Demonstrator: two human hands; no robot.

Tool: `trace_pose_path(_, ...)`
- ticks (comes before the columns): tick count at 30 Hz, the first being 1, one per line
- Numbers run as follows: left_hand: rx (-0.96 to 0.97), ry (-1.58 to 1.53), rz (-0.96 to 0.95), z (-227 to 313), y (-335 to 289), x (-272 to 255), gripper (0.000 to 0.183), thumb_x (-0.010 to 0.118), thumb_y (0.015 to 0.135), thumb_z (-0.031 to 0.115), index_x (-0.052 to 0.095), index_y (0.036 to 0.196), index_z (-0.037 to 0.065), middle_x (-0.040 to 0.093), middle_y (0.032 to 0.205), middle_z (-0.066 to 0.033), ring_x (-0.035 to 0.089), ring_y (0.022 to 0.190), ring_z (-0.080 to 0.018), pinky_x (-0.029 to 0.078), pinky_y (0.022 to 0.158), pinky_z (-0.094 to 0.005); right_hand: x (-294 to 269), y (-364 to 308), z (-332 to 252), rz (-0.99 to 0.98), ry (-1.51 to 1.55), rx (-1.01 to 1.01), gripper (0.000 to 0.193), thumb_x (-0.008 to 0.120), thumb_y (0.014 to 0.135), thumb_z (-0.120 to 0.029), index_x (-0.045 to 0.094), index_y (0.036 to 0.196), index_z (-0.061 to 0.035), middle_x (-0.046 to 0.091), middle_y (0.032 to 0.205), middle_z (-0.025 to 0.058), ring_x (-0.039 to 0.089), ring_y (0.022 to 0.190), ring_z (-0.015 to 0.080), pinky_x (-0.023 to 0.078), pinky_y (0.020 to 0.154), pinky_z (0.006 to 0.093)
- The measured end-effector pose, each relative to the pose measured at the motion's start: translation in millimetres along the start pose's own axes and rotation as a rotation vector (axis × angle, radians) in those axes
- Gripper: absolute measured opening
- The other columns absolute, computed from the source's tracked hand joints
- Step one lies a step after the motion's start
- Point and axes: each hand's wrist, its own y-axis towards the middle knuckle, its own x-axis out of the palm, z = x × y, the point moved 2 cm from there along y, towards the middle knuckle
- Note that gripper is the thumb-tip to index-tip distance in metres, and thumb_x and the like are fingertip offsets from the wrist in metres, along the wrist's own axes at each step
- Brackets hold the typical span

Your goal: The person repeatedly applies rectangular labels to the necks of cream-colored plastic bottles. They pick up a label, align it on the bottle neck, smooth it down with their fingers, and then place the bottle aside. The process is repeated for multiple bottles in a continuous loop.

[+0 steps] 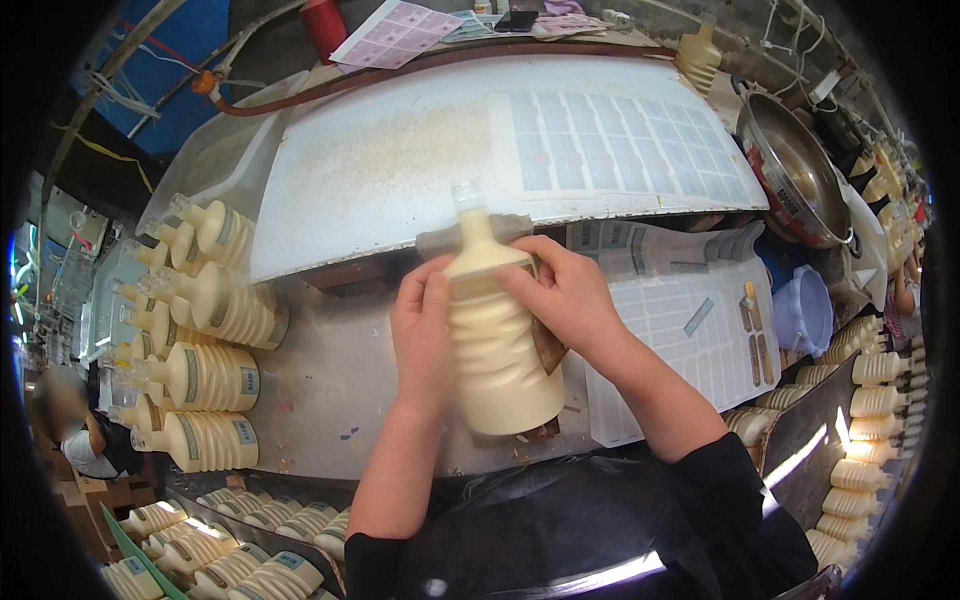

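A cream-coloured bottle (495,340) with a ridged body and a clear neck lies before me, its neck pointing away. My left hand (422,315) is closed around its left shoulder, thumb on top. My right hand (562,298) presses on the right shoulder with its thumb, over a narrow label strip (490,272) that runs across the shoulder. Beneath the bottle's neck is a greyish block or cloth (432,241), partly hidden. A brown flat piece (548,350) shows at the bottle's right side, under my right wrist.
Similar labelled bottles (225,310) are stacked at left. A white board (380,160) bears a label sheet (620,145). At right are more label sheets (650,330), brushes or scrapers (752,335), a lilac bucket (803,312) and a large metal pan (795,165). Crates of bottles (230,550) stand lower left.
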Motion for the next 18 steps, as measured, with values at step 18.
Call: trace_pose_path(18, -0.163, -0.163, 0.014, -4, -4, -5, 0.050, 0.030, 0.115, 0.041, 0.057, 0.132, 0.002, 0.065, 0.124, -0.0102, 0.062, 0.115, -0.0184, 0.052, 0.101, -0.0359, 7, 5, 36, -0.087, 0.470, -0.099, 0.042, 0.065, 0.102, -0.032, 0.063, 0.129, -0.0012, 0.063, 0.092, -0.0020, 0.056, 0.086, 0.0069, 0.047, 0.078, 0.0251)
